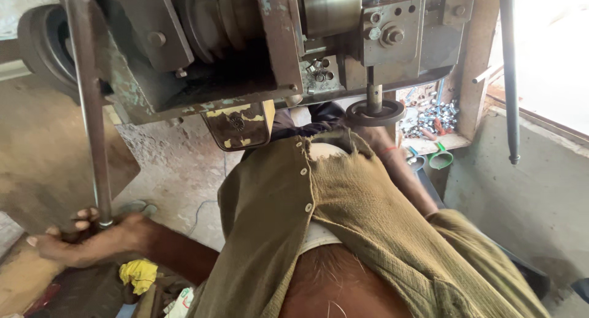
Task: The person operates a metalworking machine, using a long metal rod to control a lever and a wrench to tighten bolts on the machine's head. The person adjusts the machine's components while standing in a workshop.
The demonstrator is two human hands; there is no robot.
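L hand [80,237] grips steel lever [89,103]

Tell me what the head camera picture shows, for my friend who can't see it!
A person's left hand grips the lower end of a long metal rod beside a big worn metal machine. Their right arm reaches under the machine toward a round metal wheel; that hand is hidden. They wear an olive button shirt, and small metal parts lie on a ledge behind.
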